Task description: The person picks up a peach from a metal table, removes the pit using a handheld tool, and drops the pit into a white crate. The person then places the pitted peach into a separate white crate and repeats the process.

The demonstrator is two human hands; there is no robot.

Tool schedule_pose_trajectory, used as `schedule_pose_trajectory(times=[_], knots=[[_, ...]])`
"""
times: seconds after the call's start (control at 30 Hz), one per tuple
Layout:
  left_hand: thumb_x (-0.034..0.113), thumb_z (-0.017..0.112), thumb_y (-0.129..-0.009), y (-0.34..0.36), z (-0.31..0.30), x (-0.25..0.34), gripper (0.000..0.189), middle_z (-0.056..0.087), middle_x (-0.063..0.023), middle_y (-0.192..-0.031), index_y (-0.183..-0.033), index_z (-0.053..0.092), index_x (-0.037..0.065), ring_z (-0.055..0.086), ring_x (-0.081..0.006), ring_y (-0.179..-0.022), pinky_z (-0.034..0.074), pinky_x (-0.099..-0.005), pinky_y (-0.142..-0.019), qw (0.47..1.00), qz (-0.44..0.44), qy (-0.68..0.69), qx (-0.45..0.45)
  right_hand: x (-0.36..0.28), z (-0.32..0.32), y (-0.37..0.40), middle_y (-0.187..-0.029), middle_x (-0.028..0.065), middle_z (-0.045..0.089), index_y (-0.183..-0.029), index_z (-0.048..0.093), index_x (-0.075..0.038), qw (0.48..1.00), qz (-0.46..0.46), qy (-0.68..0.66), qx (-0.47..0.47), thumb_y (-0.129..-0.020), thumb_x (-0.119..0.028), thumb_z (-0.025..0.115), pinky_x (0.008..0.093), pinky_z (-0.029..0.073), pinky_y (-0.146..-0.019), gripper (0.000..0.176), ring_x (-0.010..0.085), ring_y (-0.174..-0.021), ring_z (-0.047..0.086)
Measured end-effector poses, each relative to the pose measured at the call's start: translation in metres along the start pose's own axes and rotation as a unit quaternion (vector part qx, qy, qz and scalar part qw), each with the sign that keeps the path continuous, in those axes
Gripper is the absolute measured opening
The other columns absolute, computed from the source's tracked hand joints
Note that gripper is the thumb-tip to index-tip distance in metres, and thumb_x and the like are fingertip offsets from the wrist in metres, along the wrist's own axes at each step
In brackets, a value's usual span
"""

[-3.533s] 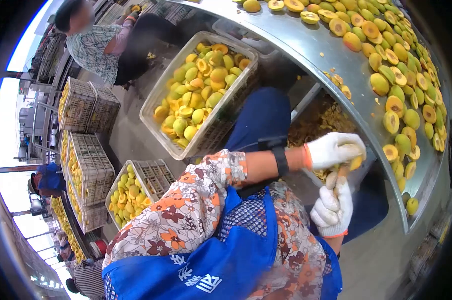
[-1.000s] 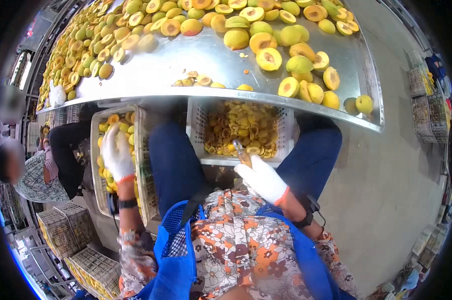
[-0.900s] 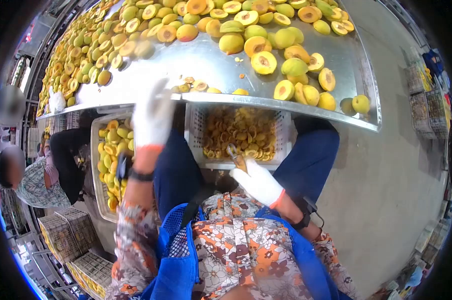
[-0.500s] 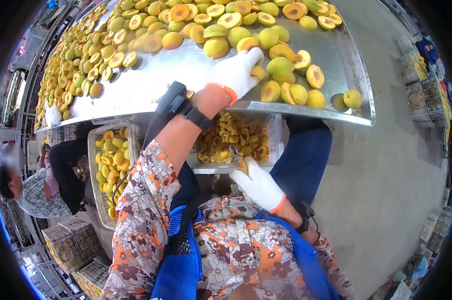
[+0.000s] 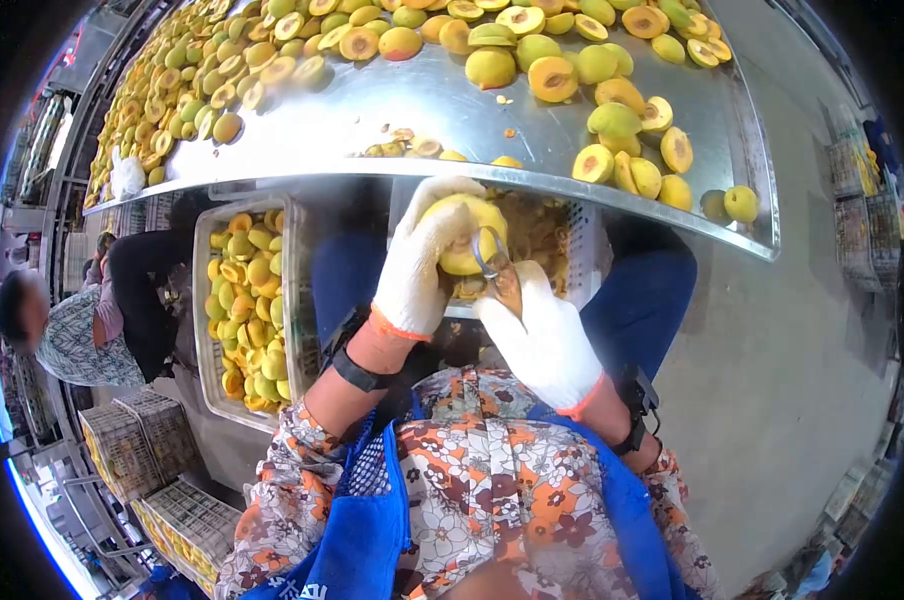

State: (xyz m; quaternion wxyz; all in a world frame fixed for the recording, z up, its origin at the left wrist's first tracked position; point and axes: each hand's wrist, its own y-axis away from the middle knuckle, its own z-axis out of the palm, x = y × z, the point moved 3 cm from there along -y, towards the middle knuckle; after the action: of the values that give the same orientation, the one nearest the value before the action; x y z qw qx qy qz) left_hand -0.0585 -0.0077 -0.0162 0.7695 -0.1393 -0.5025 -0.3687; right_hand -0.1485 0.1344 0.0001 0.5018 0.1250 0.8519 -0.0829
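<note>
My left hand [image 5: 419, 262], in a white glove, holds a yellow-green fruit half [image 5: 464, 232] over a crate. In my gloved right hand [image 5: 544, 335] is a small tool [image 5: 506, 288] with a wooden handle and a curved metal end, which touches the fruit. Below both hands, the white crate [image 5: 589, 255] of fruit scraps is partly hidden. Beyond them, a metal table [image 5: 372, 105] carries many fruit halves [image 5: 617, 122], some cut side up.
A crate [image 5: 207, 350] full of fruit pieces stands to the left. Farther left sits another person [image 5: 87, 330] near stacked crates [image 5: 142, 445]. The table's metal edge [image 5: 532, 180] runs just beyond my hands. More crates [image 5: 865, 220] stand at the far right.
My left hand has come back from the table to the crate with a fruit half in it. My right hand has moved up slightly, bringing the tool against the fruit. The view has shifted a little.
</note>
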Motion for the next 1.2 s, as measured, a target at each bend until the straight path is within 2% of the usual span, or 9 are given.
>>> schedule_pose_trajectory(times=[0.3,0.33,0.47,0.53,0.87,0.93,1.07,1.13,1.2], knots=[[0.03,0.042,-0.109,0.018,0.003,0.005,0.038,0.065,-0.0081,-0.118,-0.122,0.062,0.002,0.06,-0.0151,-0.108,0.047,-0.031,-0.099,0.984,0.093,-0.15,0.04,-0.002,0.017,0.004,-0.099,0.0284,0.059,-0.116,0.06,0.0,0.987,-0.11,0.116,0.01,-0.096,-0.013,0.062,0.0462,0.055,-0.057,0.024,0.0416,-0.073,0.067],[0.029,0.042,-0.109,0.02,0.005,0.006,0.037,0.066,-0.0081,-0.116,-0.121,0.063,0.001,0.061,-0.015,-0.106,0.048,-0.0309,-0.098,0.983,0.089,-0.15,0.05,-0.003,0.018,0.006,-0.101,0.0293,0.059,-0.116,0.062,0.0,0.965,-0.184,0.185,0.023,-0.094,-0.01,0.063,0.0451,0.055,-0.057,0.024,0.0415,-0.071,0.067],[0.02,0.048,-0.107,0.022,0.0,0.002,0.027,0.065,-0.0042,-0.108,-0.12,0.063,0.002,0.057,-0.0091,-0.098,0.047,-0.0263,-0.089,0.985,0.076,-0.143,0.063,0.005,0.027,0.009,-0.106,0.0305,0.057,-0.115,0.065,0.0,0.984,-0.12,0.135,0.017,-0.089,-0.007,0.065,0.044,0.055,-0.057,0.027,0.0398,-0.071,0.066],[0.02,0.048,-0.107,0.023,0.001,0.0,0.026,0.065,-0.0043,-0.106,-0.118,0.064,0.001,0.058,-0.0094,-0.096,0.048,-0.0264,-0.088,0.978,0.091,-0.173,0.07,0.007,0.029,0.012,-0.108,0.0317,0.055,-0.118,0.064,0.0,0.939,-0.223,0.259,0.033,-0.089,-0.007,0.064,0.0437,0.055,-0.059,0.03,0.0393,-0.074,0.066],[0.025,0.048,-0.107,0.019,0.008,0.001,0.032,0.067,-0.0033,-0.092,-0.103,0.069,0.001,0.059,-0.008,-0.083,0.048,-0.0252,-0.076,0.955,0.047,-0.283,0.07,0.007,0.023,0.014,-0.109,0.0244,0.058,-0.12,0.063,-0.001,0.965,-0.203,0.166,0.013,-0.087,-0.006,0.068,0.0373,0.052,-0.063,0.033,0.031,-0.077,0.064],[0.023,0.048,-0.107,0.013,0.003,-0.003,0.03,0.067,-0.0025,-0.089,-0.103,0.069,0.001,0.058,-0.0072,-0.081,0.048,-0.0247,-0.074,0.964,0.031,-0.262,0.042,0.022,0.028,0.017,-0.091,0.0104,0.06,-0.124,0.056,-0.005,0.977,0.08,-0.15,-0.13,-0.097,-0.012,0.064,0.0286,0.045,-0.055,0.029,0.0166,-0.067,0.059],[0.021,0.049,-0.106,0.016,0.009,-0.001,0.028,0.067,-0.0014,-0.085,-0.101,0.069,0.003,0.056,-0.0056,-0.078,0.046,-0.0225,-0.071,0.955,0.046,-0.292,0.032,0.021,0.03,0.02,-0.074,-0.0004,0.054,-0.126,0.05,-0.009,0.973,0.02,-0.215,-0.083,-0.104,-0.021,0.059,0.024,0.037,-0.049,0.026,0.0077,-0.057,0.049],[0.021,0.05,-0.106,0.021,0.011,-0.004,0.027,0.067,-0.0011,-0.085,-0.101,0.069,0.003,0.056,-0.0055,-0.076,0.046,-0.0221,-0.07,0.953,0.06,-0.293,0.046,0.016,0.032,0.019,-0.067,-0.002,0.049,-0.118,0.05,-0.011,0.862,0.223,-0.439,-0.119,-0.105,-0.02,0.056,0.0254,0.034,-0.042,0.017,0.0084,-0.048,0.043],[0.022,0.05,-0.105,0.018,0.01,-0.005,0.026,0.067,-0.0008,-0.085,-0.1,0.069,0.004,0.056,-0.0054,-0.075,0.046,-0.0217,-0.068,0.951,0.091,-0.291,0.053,0.007,0.023,0.019,-0.066,-0.0022,0.048,-0.115,0.049,-0.012,0.818,0.271,-0.488,-0.143,-0.104,-0.019,0.056,0.0254,0.032,-0.04,0.014,0.0082,-0.045,0.041]])
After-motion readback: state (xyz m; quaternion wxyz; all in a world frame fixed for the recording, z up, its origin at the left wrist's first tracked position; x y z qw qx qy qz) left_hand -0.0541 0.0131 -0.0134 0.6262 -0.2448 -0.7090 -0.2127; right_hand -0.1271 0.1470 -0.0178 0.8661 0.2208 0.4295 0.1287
